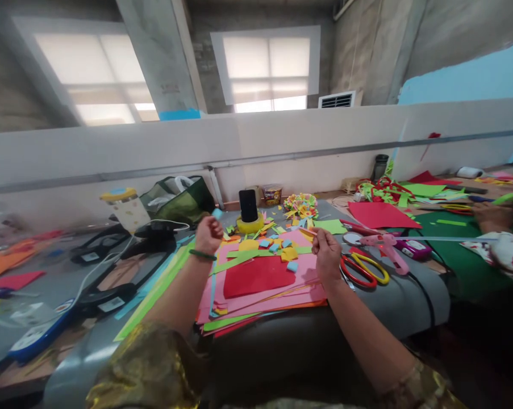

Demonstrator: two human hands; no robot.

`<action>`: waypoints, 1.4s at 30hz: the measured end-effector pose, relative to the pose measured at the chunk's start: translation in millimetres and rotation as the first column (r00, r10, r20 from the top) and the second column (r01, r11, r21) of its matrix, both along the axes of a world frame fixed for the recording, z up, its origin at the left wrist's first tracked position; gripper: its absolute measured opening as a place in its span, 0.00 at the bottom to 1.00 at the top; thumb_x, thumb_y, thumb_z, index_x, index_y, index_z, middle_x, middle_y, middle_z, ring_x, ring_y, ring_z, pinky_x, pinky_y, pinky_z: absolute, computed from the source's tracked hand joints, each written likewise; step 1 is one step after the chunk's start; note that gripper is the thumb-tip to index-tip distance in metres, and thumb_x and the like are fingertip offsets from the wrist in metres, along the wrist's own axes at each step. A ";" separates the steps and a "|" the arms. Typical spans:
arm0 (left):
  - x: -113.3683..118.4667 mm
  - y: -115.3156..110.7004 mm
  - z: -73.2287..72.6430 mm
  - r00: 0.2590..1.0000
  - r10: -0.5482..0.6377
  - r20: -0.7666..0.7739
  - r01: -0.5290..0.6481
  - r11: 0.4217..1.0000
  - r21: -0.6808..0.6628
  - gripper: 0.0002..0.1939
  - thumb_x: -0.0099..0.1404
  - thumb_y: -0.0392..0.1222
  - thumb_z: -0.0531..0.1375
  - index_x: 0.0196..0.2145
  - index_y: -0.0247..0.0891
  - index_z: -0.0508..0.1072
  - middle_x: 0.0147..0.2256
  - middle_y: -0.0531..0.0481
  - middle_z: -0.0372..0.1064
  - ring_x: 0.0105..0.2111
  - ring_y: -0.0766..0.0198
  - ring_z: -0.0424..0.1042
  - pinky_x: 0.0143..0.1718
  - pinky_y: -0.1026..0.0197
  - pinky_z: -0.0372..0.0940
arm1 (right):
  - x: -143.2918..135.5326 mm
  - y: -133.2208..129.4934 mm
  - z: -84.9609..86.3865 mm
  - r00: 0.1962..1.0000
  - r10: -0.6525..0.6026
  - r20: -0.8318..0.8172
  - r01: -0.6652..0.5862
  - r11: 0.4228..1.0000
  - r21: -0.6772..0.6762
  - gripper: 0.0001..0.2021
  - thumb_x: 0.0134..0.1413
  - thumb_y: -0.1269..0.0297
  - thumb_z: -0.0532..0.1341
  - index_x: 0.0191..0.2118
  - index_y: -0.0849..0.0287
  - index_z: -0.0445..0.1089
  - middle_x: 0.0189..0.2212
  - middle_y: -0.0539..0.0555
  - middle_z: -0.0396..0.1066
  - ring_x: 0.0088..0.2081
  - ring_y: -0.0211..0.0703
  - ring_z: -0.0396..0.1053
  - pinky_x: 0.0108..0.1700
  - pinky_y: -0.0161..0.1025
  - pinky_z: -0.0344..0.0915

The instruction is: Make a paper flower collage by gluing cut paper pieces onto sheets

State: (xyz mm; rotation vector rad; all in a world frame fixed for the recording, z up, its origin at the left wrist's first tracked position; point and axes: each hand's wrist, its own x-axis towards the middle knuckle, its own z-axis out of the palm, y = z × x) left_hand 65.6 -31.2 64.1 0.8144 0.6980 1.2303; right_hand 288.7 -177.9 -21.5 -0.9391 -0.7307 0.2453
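Observation:
My left hand (pixel 209 234), with a dark green band on its wrist, is closed, a small light-blue paper piece (pixel 217 214) at its fingertips. To the right, my right hand (pixel 326 253) pinches a thin orange-and-pale strip (pixel 307 232); its exact kind is too small to tell. Between and below the hands lies a stack of coloured sheets, with a red sheet (pixel 256 277) over a pink sheet (pixel 211 287). Green strips (pixel 234 262) cross the stack. Small blue pieces (pixel 292 266) and yellow pieces (pixel 289 253) are scattered on top.
Scissors with red and yellow handles (pixel 362 271) and a pink glue gun (pixel 386 247) lie to the right. A phone (pixel 248 205) stands behind the stack, near a paper flower ball (pixel 301 205). At far right is another person's hand (pixel 495 216). A power strip (pixel 43 332) lies left.

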 end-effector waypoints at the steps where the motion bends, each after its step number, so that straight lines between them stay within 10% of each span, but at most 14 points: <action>1: 11.9 -3.9 -10.2 0.995 -0.051 -0.086 0.052 0.999 0.012 0.18 0.52 0.34 0.59 0.17 0.40 0.51 0.12 0.63 0.46 0.10 0.76 0.45 0.12 0.72 0.41 | -1.1 0.3 -0.3 1.000 0.004 -0.006 -0.004 1.000 -0.005 0.20 0.49 0.42 0.63 0.32 0.57 0.69 0.15 0.41 0.54 0.16 0.31 0.49 0.17 0.32 0.46; 6: 53.5 -26.7 -43.6 0.863 -0.246 -0.440 0.322 0.941 0.106 0.07 0.44 0.32 0.66 0.18 0.35 0.70 0.13 0.59 0.59 0.14 0.75 0.54 0.15 0.71 0.47 | -7.0 0.3 -1.5 1.000 0.020 0.005 -0.020 0.999 -0.031 0.18 0.45 0.49 0.66 0.37 0.56 0.69 0.16 0.41 0.58 0.19 0.33 0.56 0.19 0.32 0.48; 12: 50.9 -26.5 -54.0 0.695 -0.230 -0.681 0.465 0.867 0.181 0.03 0.43 0.32 0.67 0.17 0.35 0.76 0.15 0.56 0.67 0.15 0.71 0.58 0.18 0.67 0.54 | -8.5 1.2 -2.8 0.999 0.027 0.024 -0.025 0.998 -0.062 0.15 0.43 0.53 0.65 0.36 0.57 0.69 0.17 0.42 0.61 0.20 0.34 0.58 0.20 0.33 0.50; 23: 28.7 -5.1 -52.0 0.715 0.154 -0.682 0.303 0.812 0.500 0.13 0.53 0.43 0.63 0.15 0.38 0.68 0.15 0.56 0.62 0.19 0.68 0.59 0.22 0.65 0.54 | -12.6 -6.5 6.6 0.995 0.065 0.071 -0.059 0.995 -0.082 0.14 0.45 0.51 0.65 0.34 0.55 0.69 0.15 0.40 0.56 0.17 0.33 0.51 0.18 0.33 0.46; 34: 26.0 -6.1 -49.1 0.717 0.283 -0.638 0.216 0.779 0.589 0.17 0.55 0.39 0.61 0.14 0.40 0.59 0.14 0.59 0.54 0.19 0.69 0.53 0.24 0.64 0.50 | -5.4 48.5 99.9 0.922 -0.046 0.383 0.036 0.999 0.034 0.17 0.50 0.46 0.64 0.29 0.55 0.65 0.15 0.42 0.58 0.18 0.32 0.57 0.21 0.33 0.52; 42: 19.9 2.7 -49.3 0.730 0.314 -0.607 0.145 0.797 0.586 0.16 0.54 0.39 0.61 0.14 0.39 0.60 0.14 0.59 0.54 0.18 0.70 0.52 0.23 0.65 0.48 | 17.7 83.4 61.7 0.926 -0.222 0.306 0.216 0.975 0.054 0.22 0.53 0.39 0.57 0.28 0.55 0.62 0.14 0.41 0.57 0.18 0.34 0.56 0.22 0.34 0.53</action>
